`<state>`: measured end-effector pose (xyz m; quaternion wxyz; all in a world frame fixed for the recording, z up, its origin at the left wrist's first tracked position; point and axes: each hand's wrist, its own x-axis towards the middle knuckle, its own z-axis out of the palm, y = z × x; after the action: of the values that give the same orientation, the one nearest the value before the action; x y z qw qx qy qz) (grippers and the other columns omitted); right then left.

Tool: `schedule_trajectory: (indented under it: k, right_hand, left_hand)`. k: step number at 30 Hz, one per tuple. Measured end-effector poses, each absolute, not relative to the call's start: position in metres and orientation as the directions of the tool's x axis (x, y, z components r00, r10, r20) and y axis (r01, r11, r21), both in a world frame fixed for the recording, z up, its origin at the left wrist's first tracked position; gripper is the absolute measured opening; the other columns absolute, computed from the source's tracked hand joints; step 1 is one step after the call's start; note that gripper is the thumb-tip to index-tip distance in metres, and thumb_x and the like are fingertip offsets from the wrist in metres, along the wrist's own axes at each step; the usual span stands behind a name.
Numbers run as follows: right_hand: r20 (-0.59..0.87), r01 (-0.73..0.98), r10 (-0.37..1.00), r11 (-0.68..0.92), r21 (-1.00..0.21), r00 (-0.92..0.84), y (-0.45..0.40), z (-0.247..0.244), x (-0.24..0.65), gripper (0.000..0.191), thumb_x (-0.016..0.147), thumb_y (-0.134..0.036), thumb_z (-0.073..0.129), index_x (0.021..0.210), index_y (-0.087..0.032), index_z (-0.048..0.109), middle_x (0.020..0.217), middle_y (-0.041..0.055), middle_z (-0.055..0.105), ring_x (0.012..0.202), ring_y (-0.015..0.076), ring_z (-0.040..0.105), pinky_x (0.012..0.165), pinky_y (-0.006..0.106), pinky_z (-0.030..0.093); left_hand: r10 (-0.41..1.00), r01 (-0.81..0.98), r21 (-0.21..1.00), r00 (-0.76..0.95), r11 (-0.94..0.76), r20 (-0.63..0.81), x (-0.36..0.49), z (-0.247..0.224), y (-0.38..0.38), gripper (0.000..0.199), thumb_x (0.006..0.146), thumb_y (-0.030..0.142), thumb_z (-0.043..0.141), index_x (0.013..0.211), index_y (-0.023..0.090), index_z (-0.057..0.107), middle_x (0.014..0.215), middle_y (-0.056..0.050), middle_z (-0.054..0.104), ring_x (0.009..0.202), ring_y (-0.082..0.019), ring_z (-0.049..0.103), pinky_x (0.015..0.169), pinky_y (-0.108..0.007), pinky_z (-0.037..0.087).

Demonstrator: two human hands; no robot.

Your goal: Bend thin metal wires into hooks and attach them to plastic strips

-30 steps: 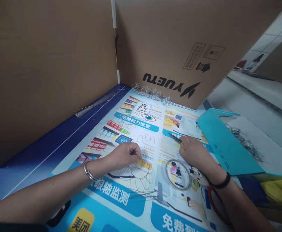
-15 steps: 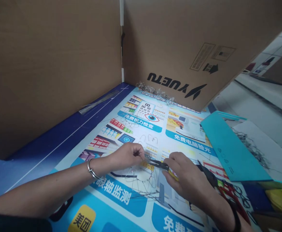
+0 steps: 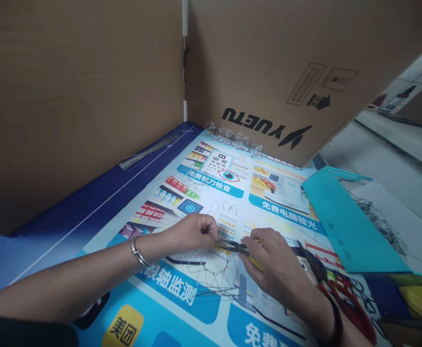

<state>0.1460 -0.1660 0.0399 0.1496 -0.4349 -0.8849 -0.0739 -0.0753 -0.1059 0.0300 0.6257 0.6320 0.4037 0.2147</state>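
Wrapping our right hand [image 3: 273, 258] round the pliers [image 3: 237, 247], we hold their tips just beside our left hand [image 3: 195, 232], its thumb and fingers pinched on thin wire [image 3: 216, 273]. That wire spreads below them over the poster [image 3: 177, 315]; red scissors [image 3: 357, 311] lie beside our right wrist.

pliers [image 3: 234, 247]: dark metal | bracelet [image 3: 136, 253]: glossy metal | cardboard panel [image 3: 261, 53]: matt | wire heap [image 3: 380, 222]: metal
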Motion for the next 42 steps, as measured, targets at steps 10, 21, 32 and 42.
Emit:
schedule_trajectory:
  k: [10,21,32,42]
  right_hand:
    - [0.285,0.780,0.728,0.604,0.162,-0.623,-0.167,0.042,0.145,0.014,0.086,-0.019,0.048,0.091,-0.016,0.060,0.086,0.0100,0.058,0.084,0.0235,0.048,0.072,0.035,0.035]
    - [0.283,0.777,0.725,0.607,0.167,-0.628,-0.168,0.041,0.147,0.016,0.085,-0.018,0.049,0.097,-0.015,0.059,0.088,0.0092,0.058,0.081,0.0228,0.047,0.071,0.035,0.033]
    - [0.292,0.763,0.706,0.619,0.187,-0.645,-0.167,0.041,0.148,0.019,0.088,-0.017,0.043,0.100,-0.015,0.059,0.088,0.0097,0.059,0.083,0.0223,0.048,0.074,0.035,0.036]
    - [0.305,0.752,0.691,0.633,0.182,-0.655,-0.166,0.042,0.148,0.020,0.088,-0.015,0.042,0.099,-0.014,0.059,0.086,0.0093,0.058,0.079,0.0219,0.047,0.070,0.035,0.036]
  left_hand:
    - [0.785,0.239,0.967,0.582,0.085,-0.212,-0.076,0.021,-0.105,0.007,0.060,0.013,0.055,0.066,0.016,0.058,0.061,0.003,0.057,0.054,-0.009,0.048,0.052,-0.021,0.037]
    - [0.778,0.186,0.965,0.572,0.184,-0.259,-0.075,0.022,-0.108,0.009,0.060,0.010,0.055,0.067,0.015,0.057,0.060,0.003,0.055,0.052,-0.008,0.048,0.051,-0.021,0.038]
    - [0.791,0.163,0.964,0.552,0.209,-0.265,-0.074,0.021,-0.109,0.010,0.059,0.009,0.056,0.066,0.015,0.056,0.061,0.003,0.056,0.053,-0.008,0.049,0.052,-0.022,0.038]
    - [0.812,0.167,0.971,0.534,0.173,-0.236,-0.073,0.015,-0.108,0.008,0.059,0.012,0.057,0.066,0.015,0.057,0.060,0.003,0.056,0.053,-0.008,0.048,0.051,-0.021,0.037]
